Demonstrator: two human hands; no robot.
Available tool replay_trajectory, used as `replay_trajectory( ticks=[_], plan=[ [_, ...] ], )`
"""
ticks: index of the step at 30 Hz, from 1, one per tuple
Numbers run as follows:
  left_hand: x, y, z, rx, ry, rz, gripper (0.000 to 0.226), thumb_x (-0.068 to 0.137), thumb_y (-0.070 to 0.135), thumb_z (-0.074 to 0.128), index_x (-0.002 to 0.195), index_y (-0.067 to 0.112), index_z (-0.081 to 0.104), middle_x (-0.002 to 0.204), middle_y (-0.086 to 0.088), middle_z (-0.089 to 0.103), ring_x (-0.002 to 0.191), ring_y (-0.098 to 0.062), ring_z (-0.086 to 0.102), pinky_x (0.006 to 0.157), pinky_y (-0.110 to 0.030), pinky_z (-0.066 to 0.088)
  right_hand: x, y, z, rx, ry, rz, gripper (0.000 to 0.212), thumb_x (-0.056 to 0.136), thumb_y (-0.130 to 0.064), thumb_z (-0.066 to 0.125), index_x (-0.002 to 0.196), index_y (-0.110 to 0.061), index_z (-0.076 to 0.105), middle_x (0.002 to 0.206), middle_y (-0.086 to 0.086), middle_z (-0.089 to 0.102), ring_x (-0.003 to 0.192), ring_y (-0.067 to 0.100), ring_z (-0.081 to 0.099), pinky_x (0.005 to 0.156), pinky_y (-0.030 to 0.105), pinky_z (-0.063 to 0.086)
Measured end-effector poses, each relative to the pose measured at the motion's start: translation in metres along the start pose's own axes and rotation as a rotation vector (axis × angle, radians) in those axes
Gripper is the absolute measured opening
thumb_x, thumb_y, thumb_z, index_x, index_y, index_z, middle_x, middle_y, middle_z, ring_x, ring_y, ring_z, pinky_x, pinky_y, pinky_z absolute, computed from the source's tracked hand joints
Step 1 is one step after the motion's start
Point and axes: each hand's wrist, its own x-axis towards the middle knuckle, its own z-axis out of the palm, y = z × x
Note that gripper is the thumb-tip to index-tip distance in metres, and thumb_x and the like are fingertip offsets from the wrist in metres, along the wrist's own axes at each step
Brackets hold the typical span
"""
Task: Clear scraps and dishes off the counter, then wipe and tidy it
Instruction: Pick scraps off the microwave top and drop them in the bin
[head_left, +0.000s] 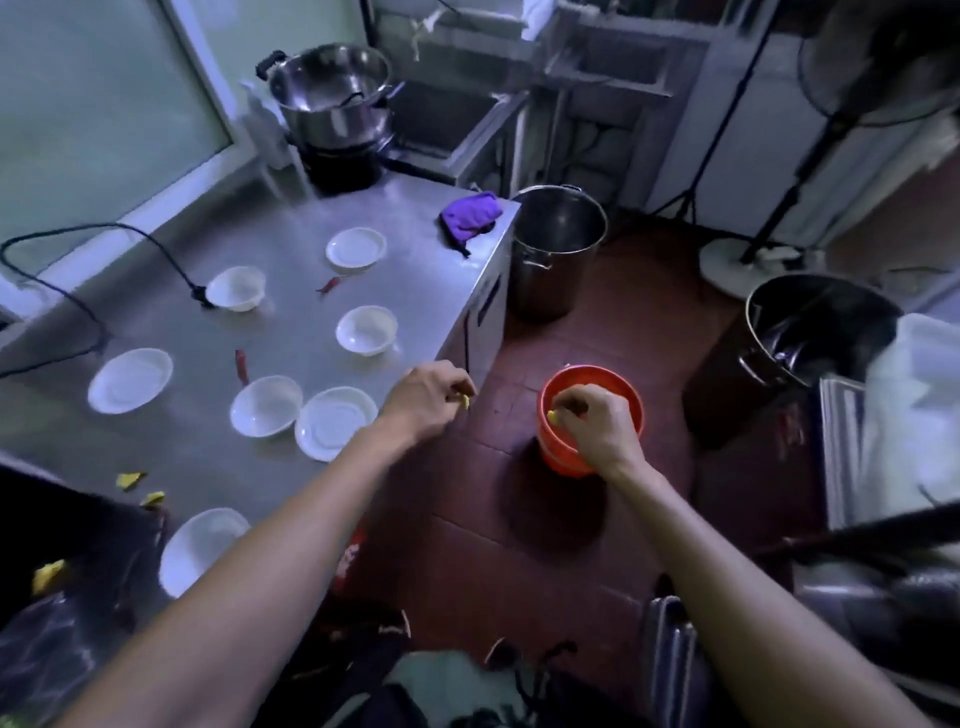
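My right hand (597, 421) hangs over the orange bucket (571, 457) on the floor, fingers pinching a yellow scrap (552, 414). My left hand (426, 400) – at the table (291, 228) edge left of the bucket – pinches another yellow bit (466, 401). White bowls and plates sit spread on the table left of the bucket; more yellow scraps (130, 479) and a red chili (241, 364) lie among them. Purple cloth (471, 215) at the table's far corner, beyond the bucket.
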Motion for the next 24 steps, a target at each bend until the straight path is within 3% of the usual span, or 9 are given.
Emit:
replay_trajectory(
  ticks=[4, 12, 18, 24],
  plan=[
    [0.041, 0.021, 0.033, 0.011, -0.08, 0.071, 0.018, 0.083, 0.01, 0.068, 0.095, 0.02, 0.077, 0.101, -0.002, 0.072, 0.095, -0.025, 0.067, 0.085, -0.035, 0.052, 0.003, 0.043, -0.015, -0.004, 0.027, 0.126, 0.016, 0.08, -0.01, 0.079, 0.094, -0.017, 0.078, 0.095, -0.002, 0.072, 0.089, 0.014, 0.067, 0.084, 0.033, 0.056],
    [0.152, 0.018, 0.092, -0.095, -0.202, 0.132, 0.015, 0.084, 0.011, 0.068, 0.091, 0.021, 0.077, 0.096, 0.001, 0.071, 0.094, -0.02, 0.064, 0.086, -0.038, 0.052, 0.058, 0.106, -0.013, 0.005, 0.054, 0.313, 0.019, 0.078, -0.012, 0.081, 0.085, -0.029, 0.075, 0.087, -0.014, 0.069, 0.085, 0.005, 0.067, 0.081, 0.026, 0.057],
    [0.238, -0.017, 0.133, -0.226, -0.305, -0.043, 0.019, 0.081, 0.016, 0.071, 0.083, 0.035, 0.072, 0.087, 0.015, 0.066, 0.082, -0.007, 0.061, 0.08, -0.031, 0.052, 0.133, 0.141, 0.005, -0.05, -0.032, 0.43, 0.014, 0.079, -0.012, 0.08, 0.088, -0.023, 0.076, 0.088, -0.01, 0.07, 0.085, 0.007, 0.066, 0.083, 0.032, 0.057],
    [0.298, -0.045, 0.168, -0.383, -0.337, -0.263, 0.02, 0.078, 0.01, 0.078, 0.079, 0.029, 0.074, 0.077, 0.013, 0.071, 0.072, 0.002, 0.063, 0.071, -0.014, 0.047, 0.173, 0.172, 0.026, -0.005, -0.066, 0.593, 0.013, 0.081, -0.011, 0.077, 0.088, -0.023, 0.076, 0.086, -0.01, 0.07, 0.084, 0.007, 0.066, 0.083, 0.032, 0.057]
  ],
)
